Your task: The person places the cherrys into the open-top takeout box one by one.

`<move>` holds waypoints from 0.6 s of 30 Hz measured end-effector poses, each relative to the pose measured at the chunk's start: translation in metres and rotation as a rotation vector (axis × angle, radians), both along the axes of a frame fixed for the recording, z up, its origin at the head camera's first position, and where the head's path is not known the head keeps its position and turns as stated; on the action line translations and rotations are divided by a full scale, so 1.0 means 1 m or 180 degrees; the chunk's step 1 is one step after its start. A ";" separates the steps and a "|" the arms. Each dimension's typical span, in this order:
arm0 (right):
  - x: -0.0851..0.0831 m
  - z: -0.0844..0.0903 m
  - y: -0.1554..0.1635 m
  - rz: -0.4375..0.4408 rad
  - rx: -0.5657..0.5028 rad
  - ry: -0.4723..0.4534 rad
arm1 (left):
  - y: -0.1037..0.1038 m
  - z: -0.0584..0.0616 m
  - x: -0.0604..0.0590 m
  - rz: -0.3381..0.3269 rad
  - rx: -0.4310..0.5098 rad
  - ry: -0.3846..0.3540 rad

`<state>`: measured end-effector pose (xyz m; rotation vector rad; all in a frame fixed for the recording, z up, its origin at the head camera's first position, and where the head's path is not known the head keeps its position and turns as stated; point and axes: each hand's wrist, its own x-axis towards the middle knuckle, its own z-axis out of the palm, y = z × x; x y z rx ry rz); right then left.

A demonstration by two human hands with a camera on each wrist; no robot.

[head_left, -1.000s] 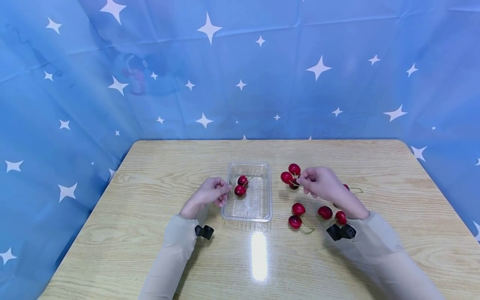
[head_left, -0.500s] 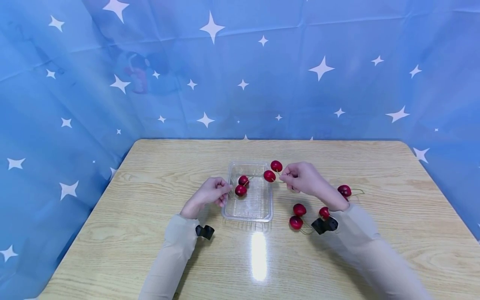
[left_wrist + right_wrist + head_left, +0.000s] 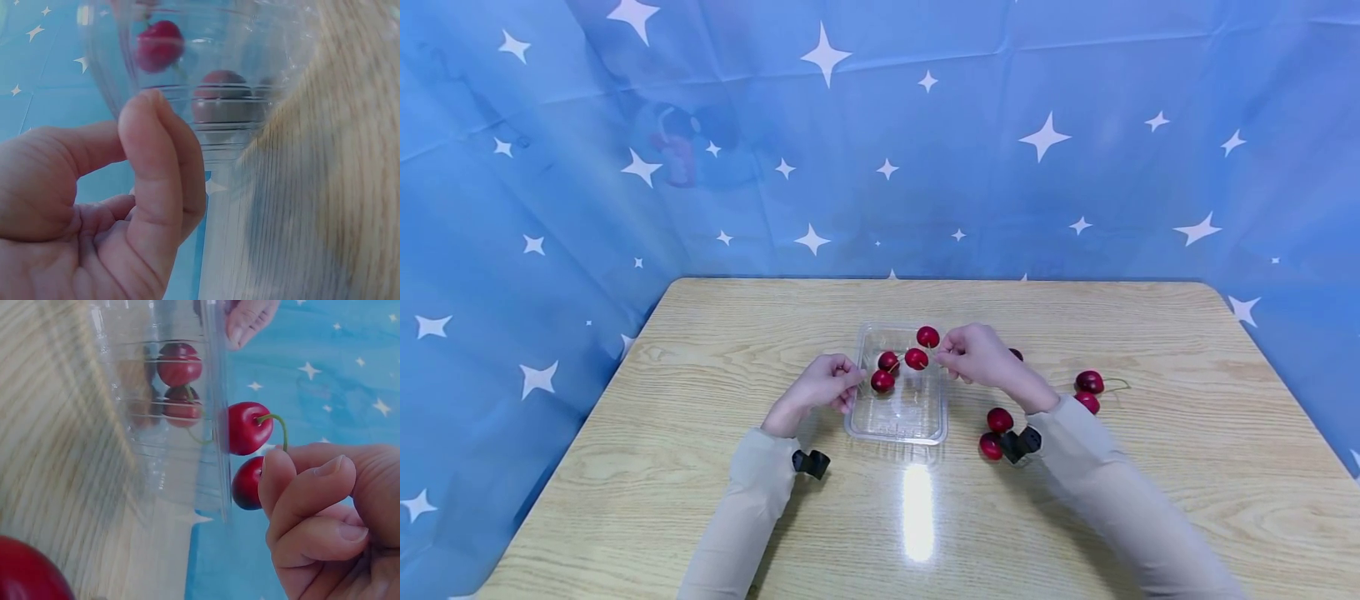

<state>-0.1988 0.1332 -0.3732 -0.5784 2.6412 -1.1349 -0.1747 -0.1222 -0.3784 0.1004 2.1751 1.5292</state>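
A clear plastic tray [image 3: 898, 423] [image 3: 262, 44] [image 3: 187, 462] sits mid-table with two red cherries [image 3: 885, 371] [image 3: 179, 362] [image 3: 159, 45] inside. My right hand [image 3: 970, 354] [image 3: 312, 487] pinches the green stems of a pair of cherries [image 3: 921, 348] [image 3: 249, 428] and holds them just above the tray's far right part. My left hand [image 3: 827, 383] [image 3: 144, 181] lies on the table against the tray's left wall with its fingers curled. The left wrist view shows nothing between those fingers.
More cherries lie on the wooden table [image 3: 700, 500] to the right of the tray: two [image 3: 996, 432] by my right wrist, two [image 3: 1087, 390] farther right, one partly hidden behind my right hand. A blue starred cloth [image 3: 880, 150] hangs around the table.
My right hand lifted a pair of cherries off the table and carried them left to above the tray. The left hand stayed where it was.
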 end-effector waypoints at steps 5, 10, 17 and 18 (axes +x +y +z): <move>-0.003 -0.004 -0.008 -0.0106 0.0074 0.0041 | 0.000 0.001 0.001 -0.0004 0.0011 0.0049; -0.004 -0.008 -0.013 -0.0174 0.0169 0.0020 | 0.000 0.003 0.002 -0.0007 0.0002 0.0038; -0.007 -0.009 -0.017 -0.0207 0.0285 0.0013 | -0.001 -0.009 -0.005 0.0005 -0.0036 0.0020; -0.007 -0.009 -0.018 -0.0213 0.0297 0.0015 | -0.001 -0.013 -0.007 0.0012 -0.0030 0.0020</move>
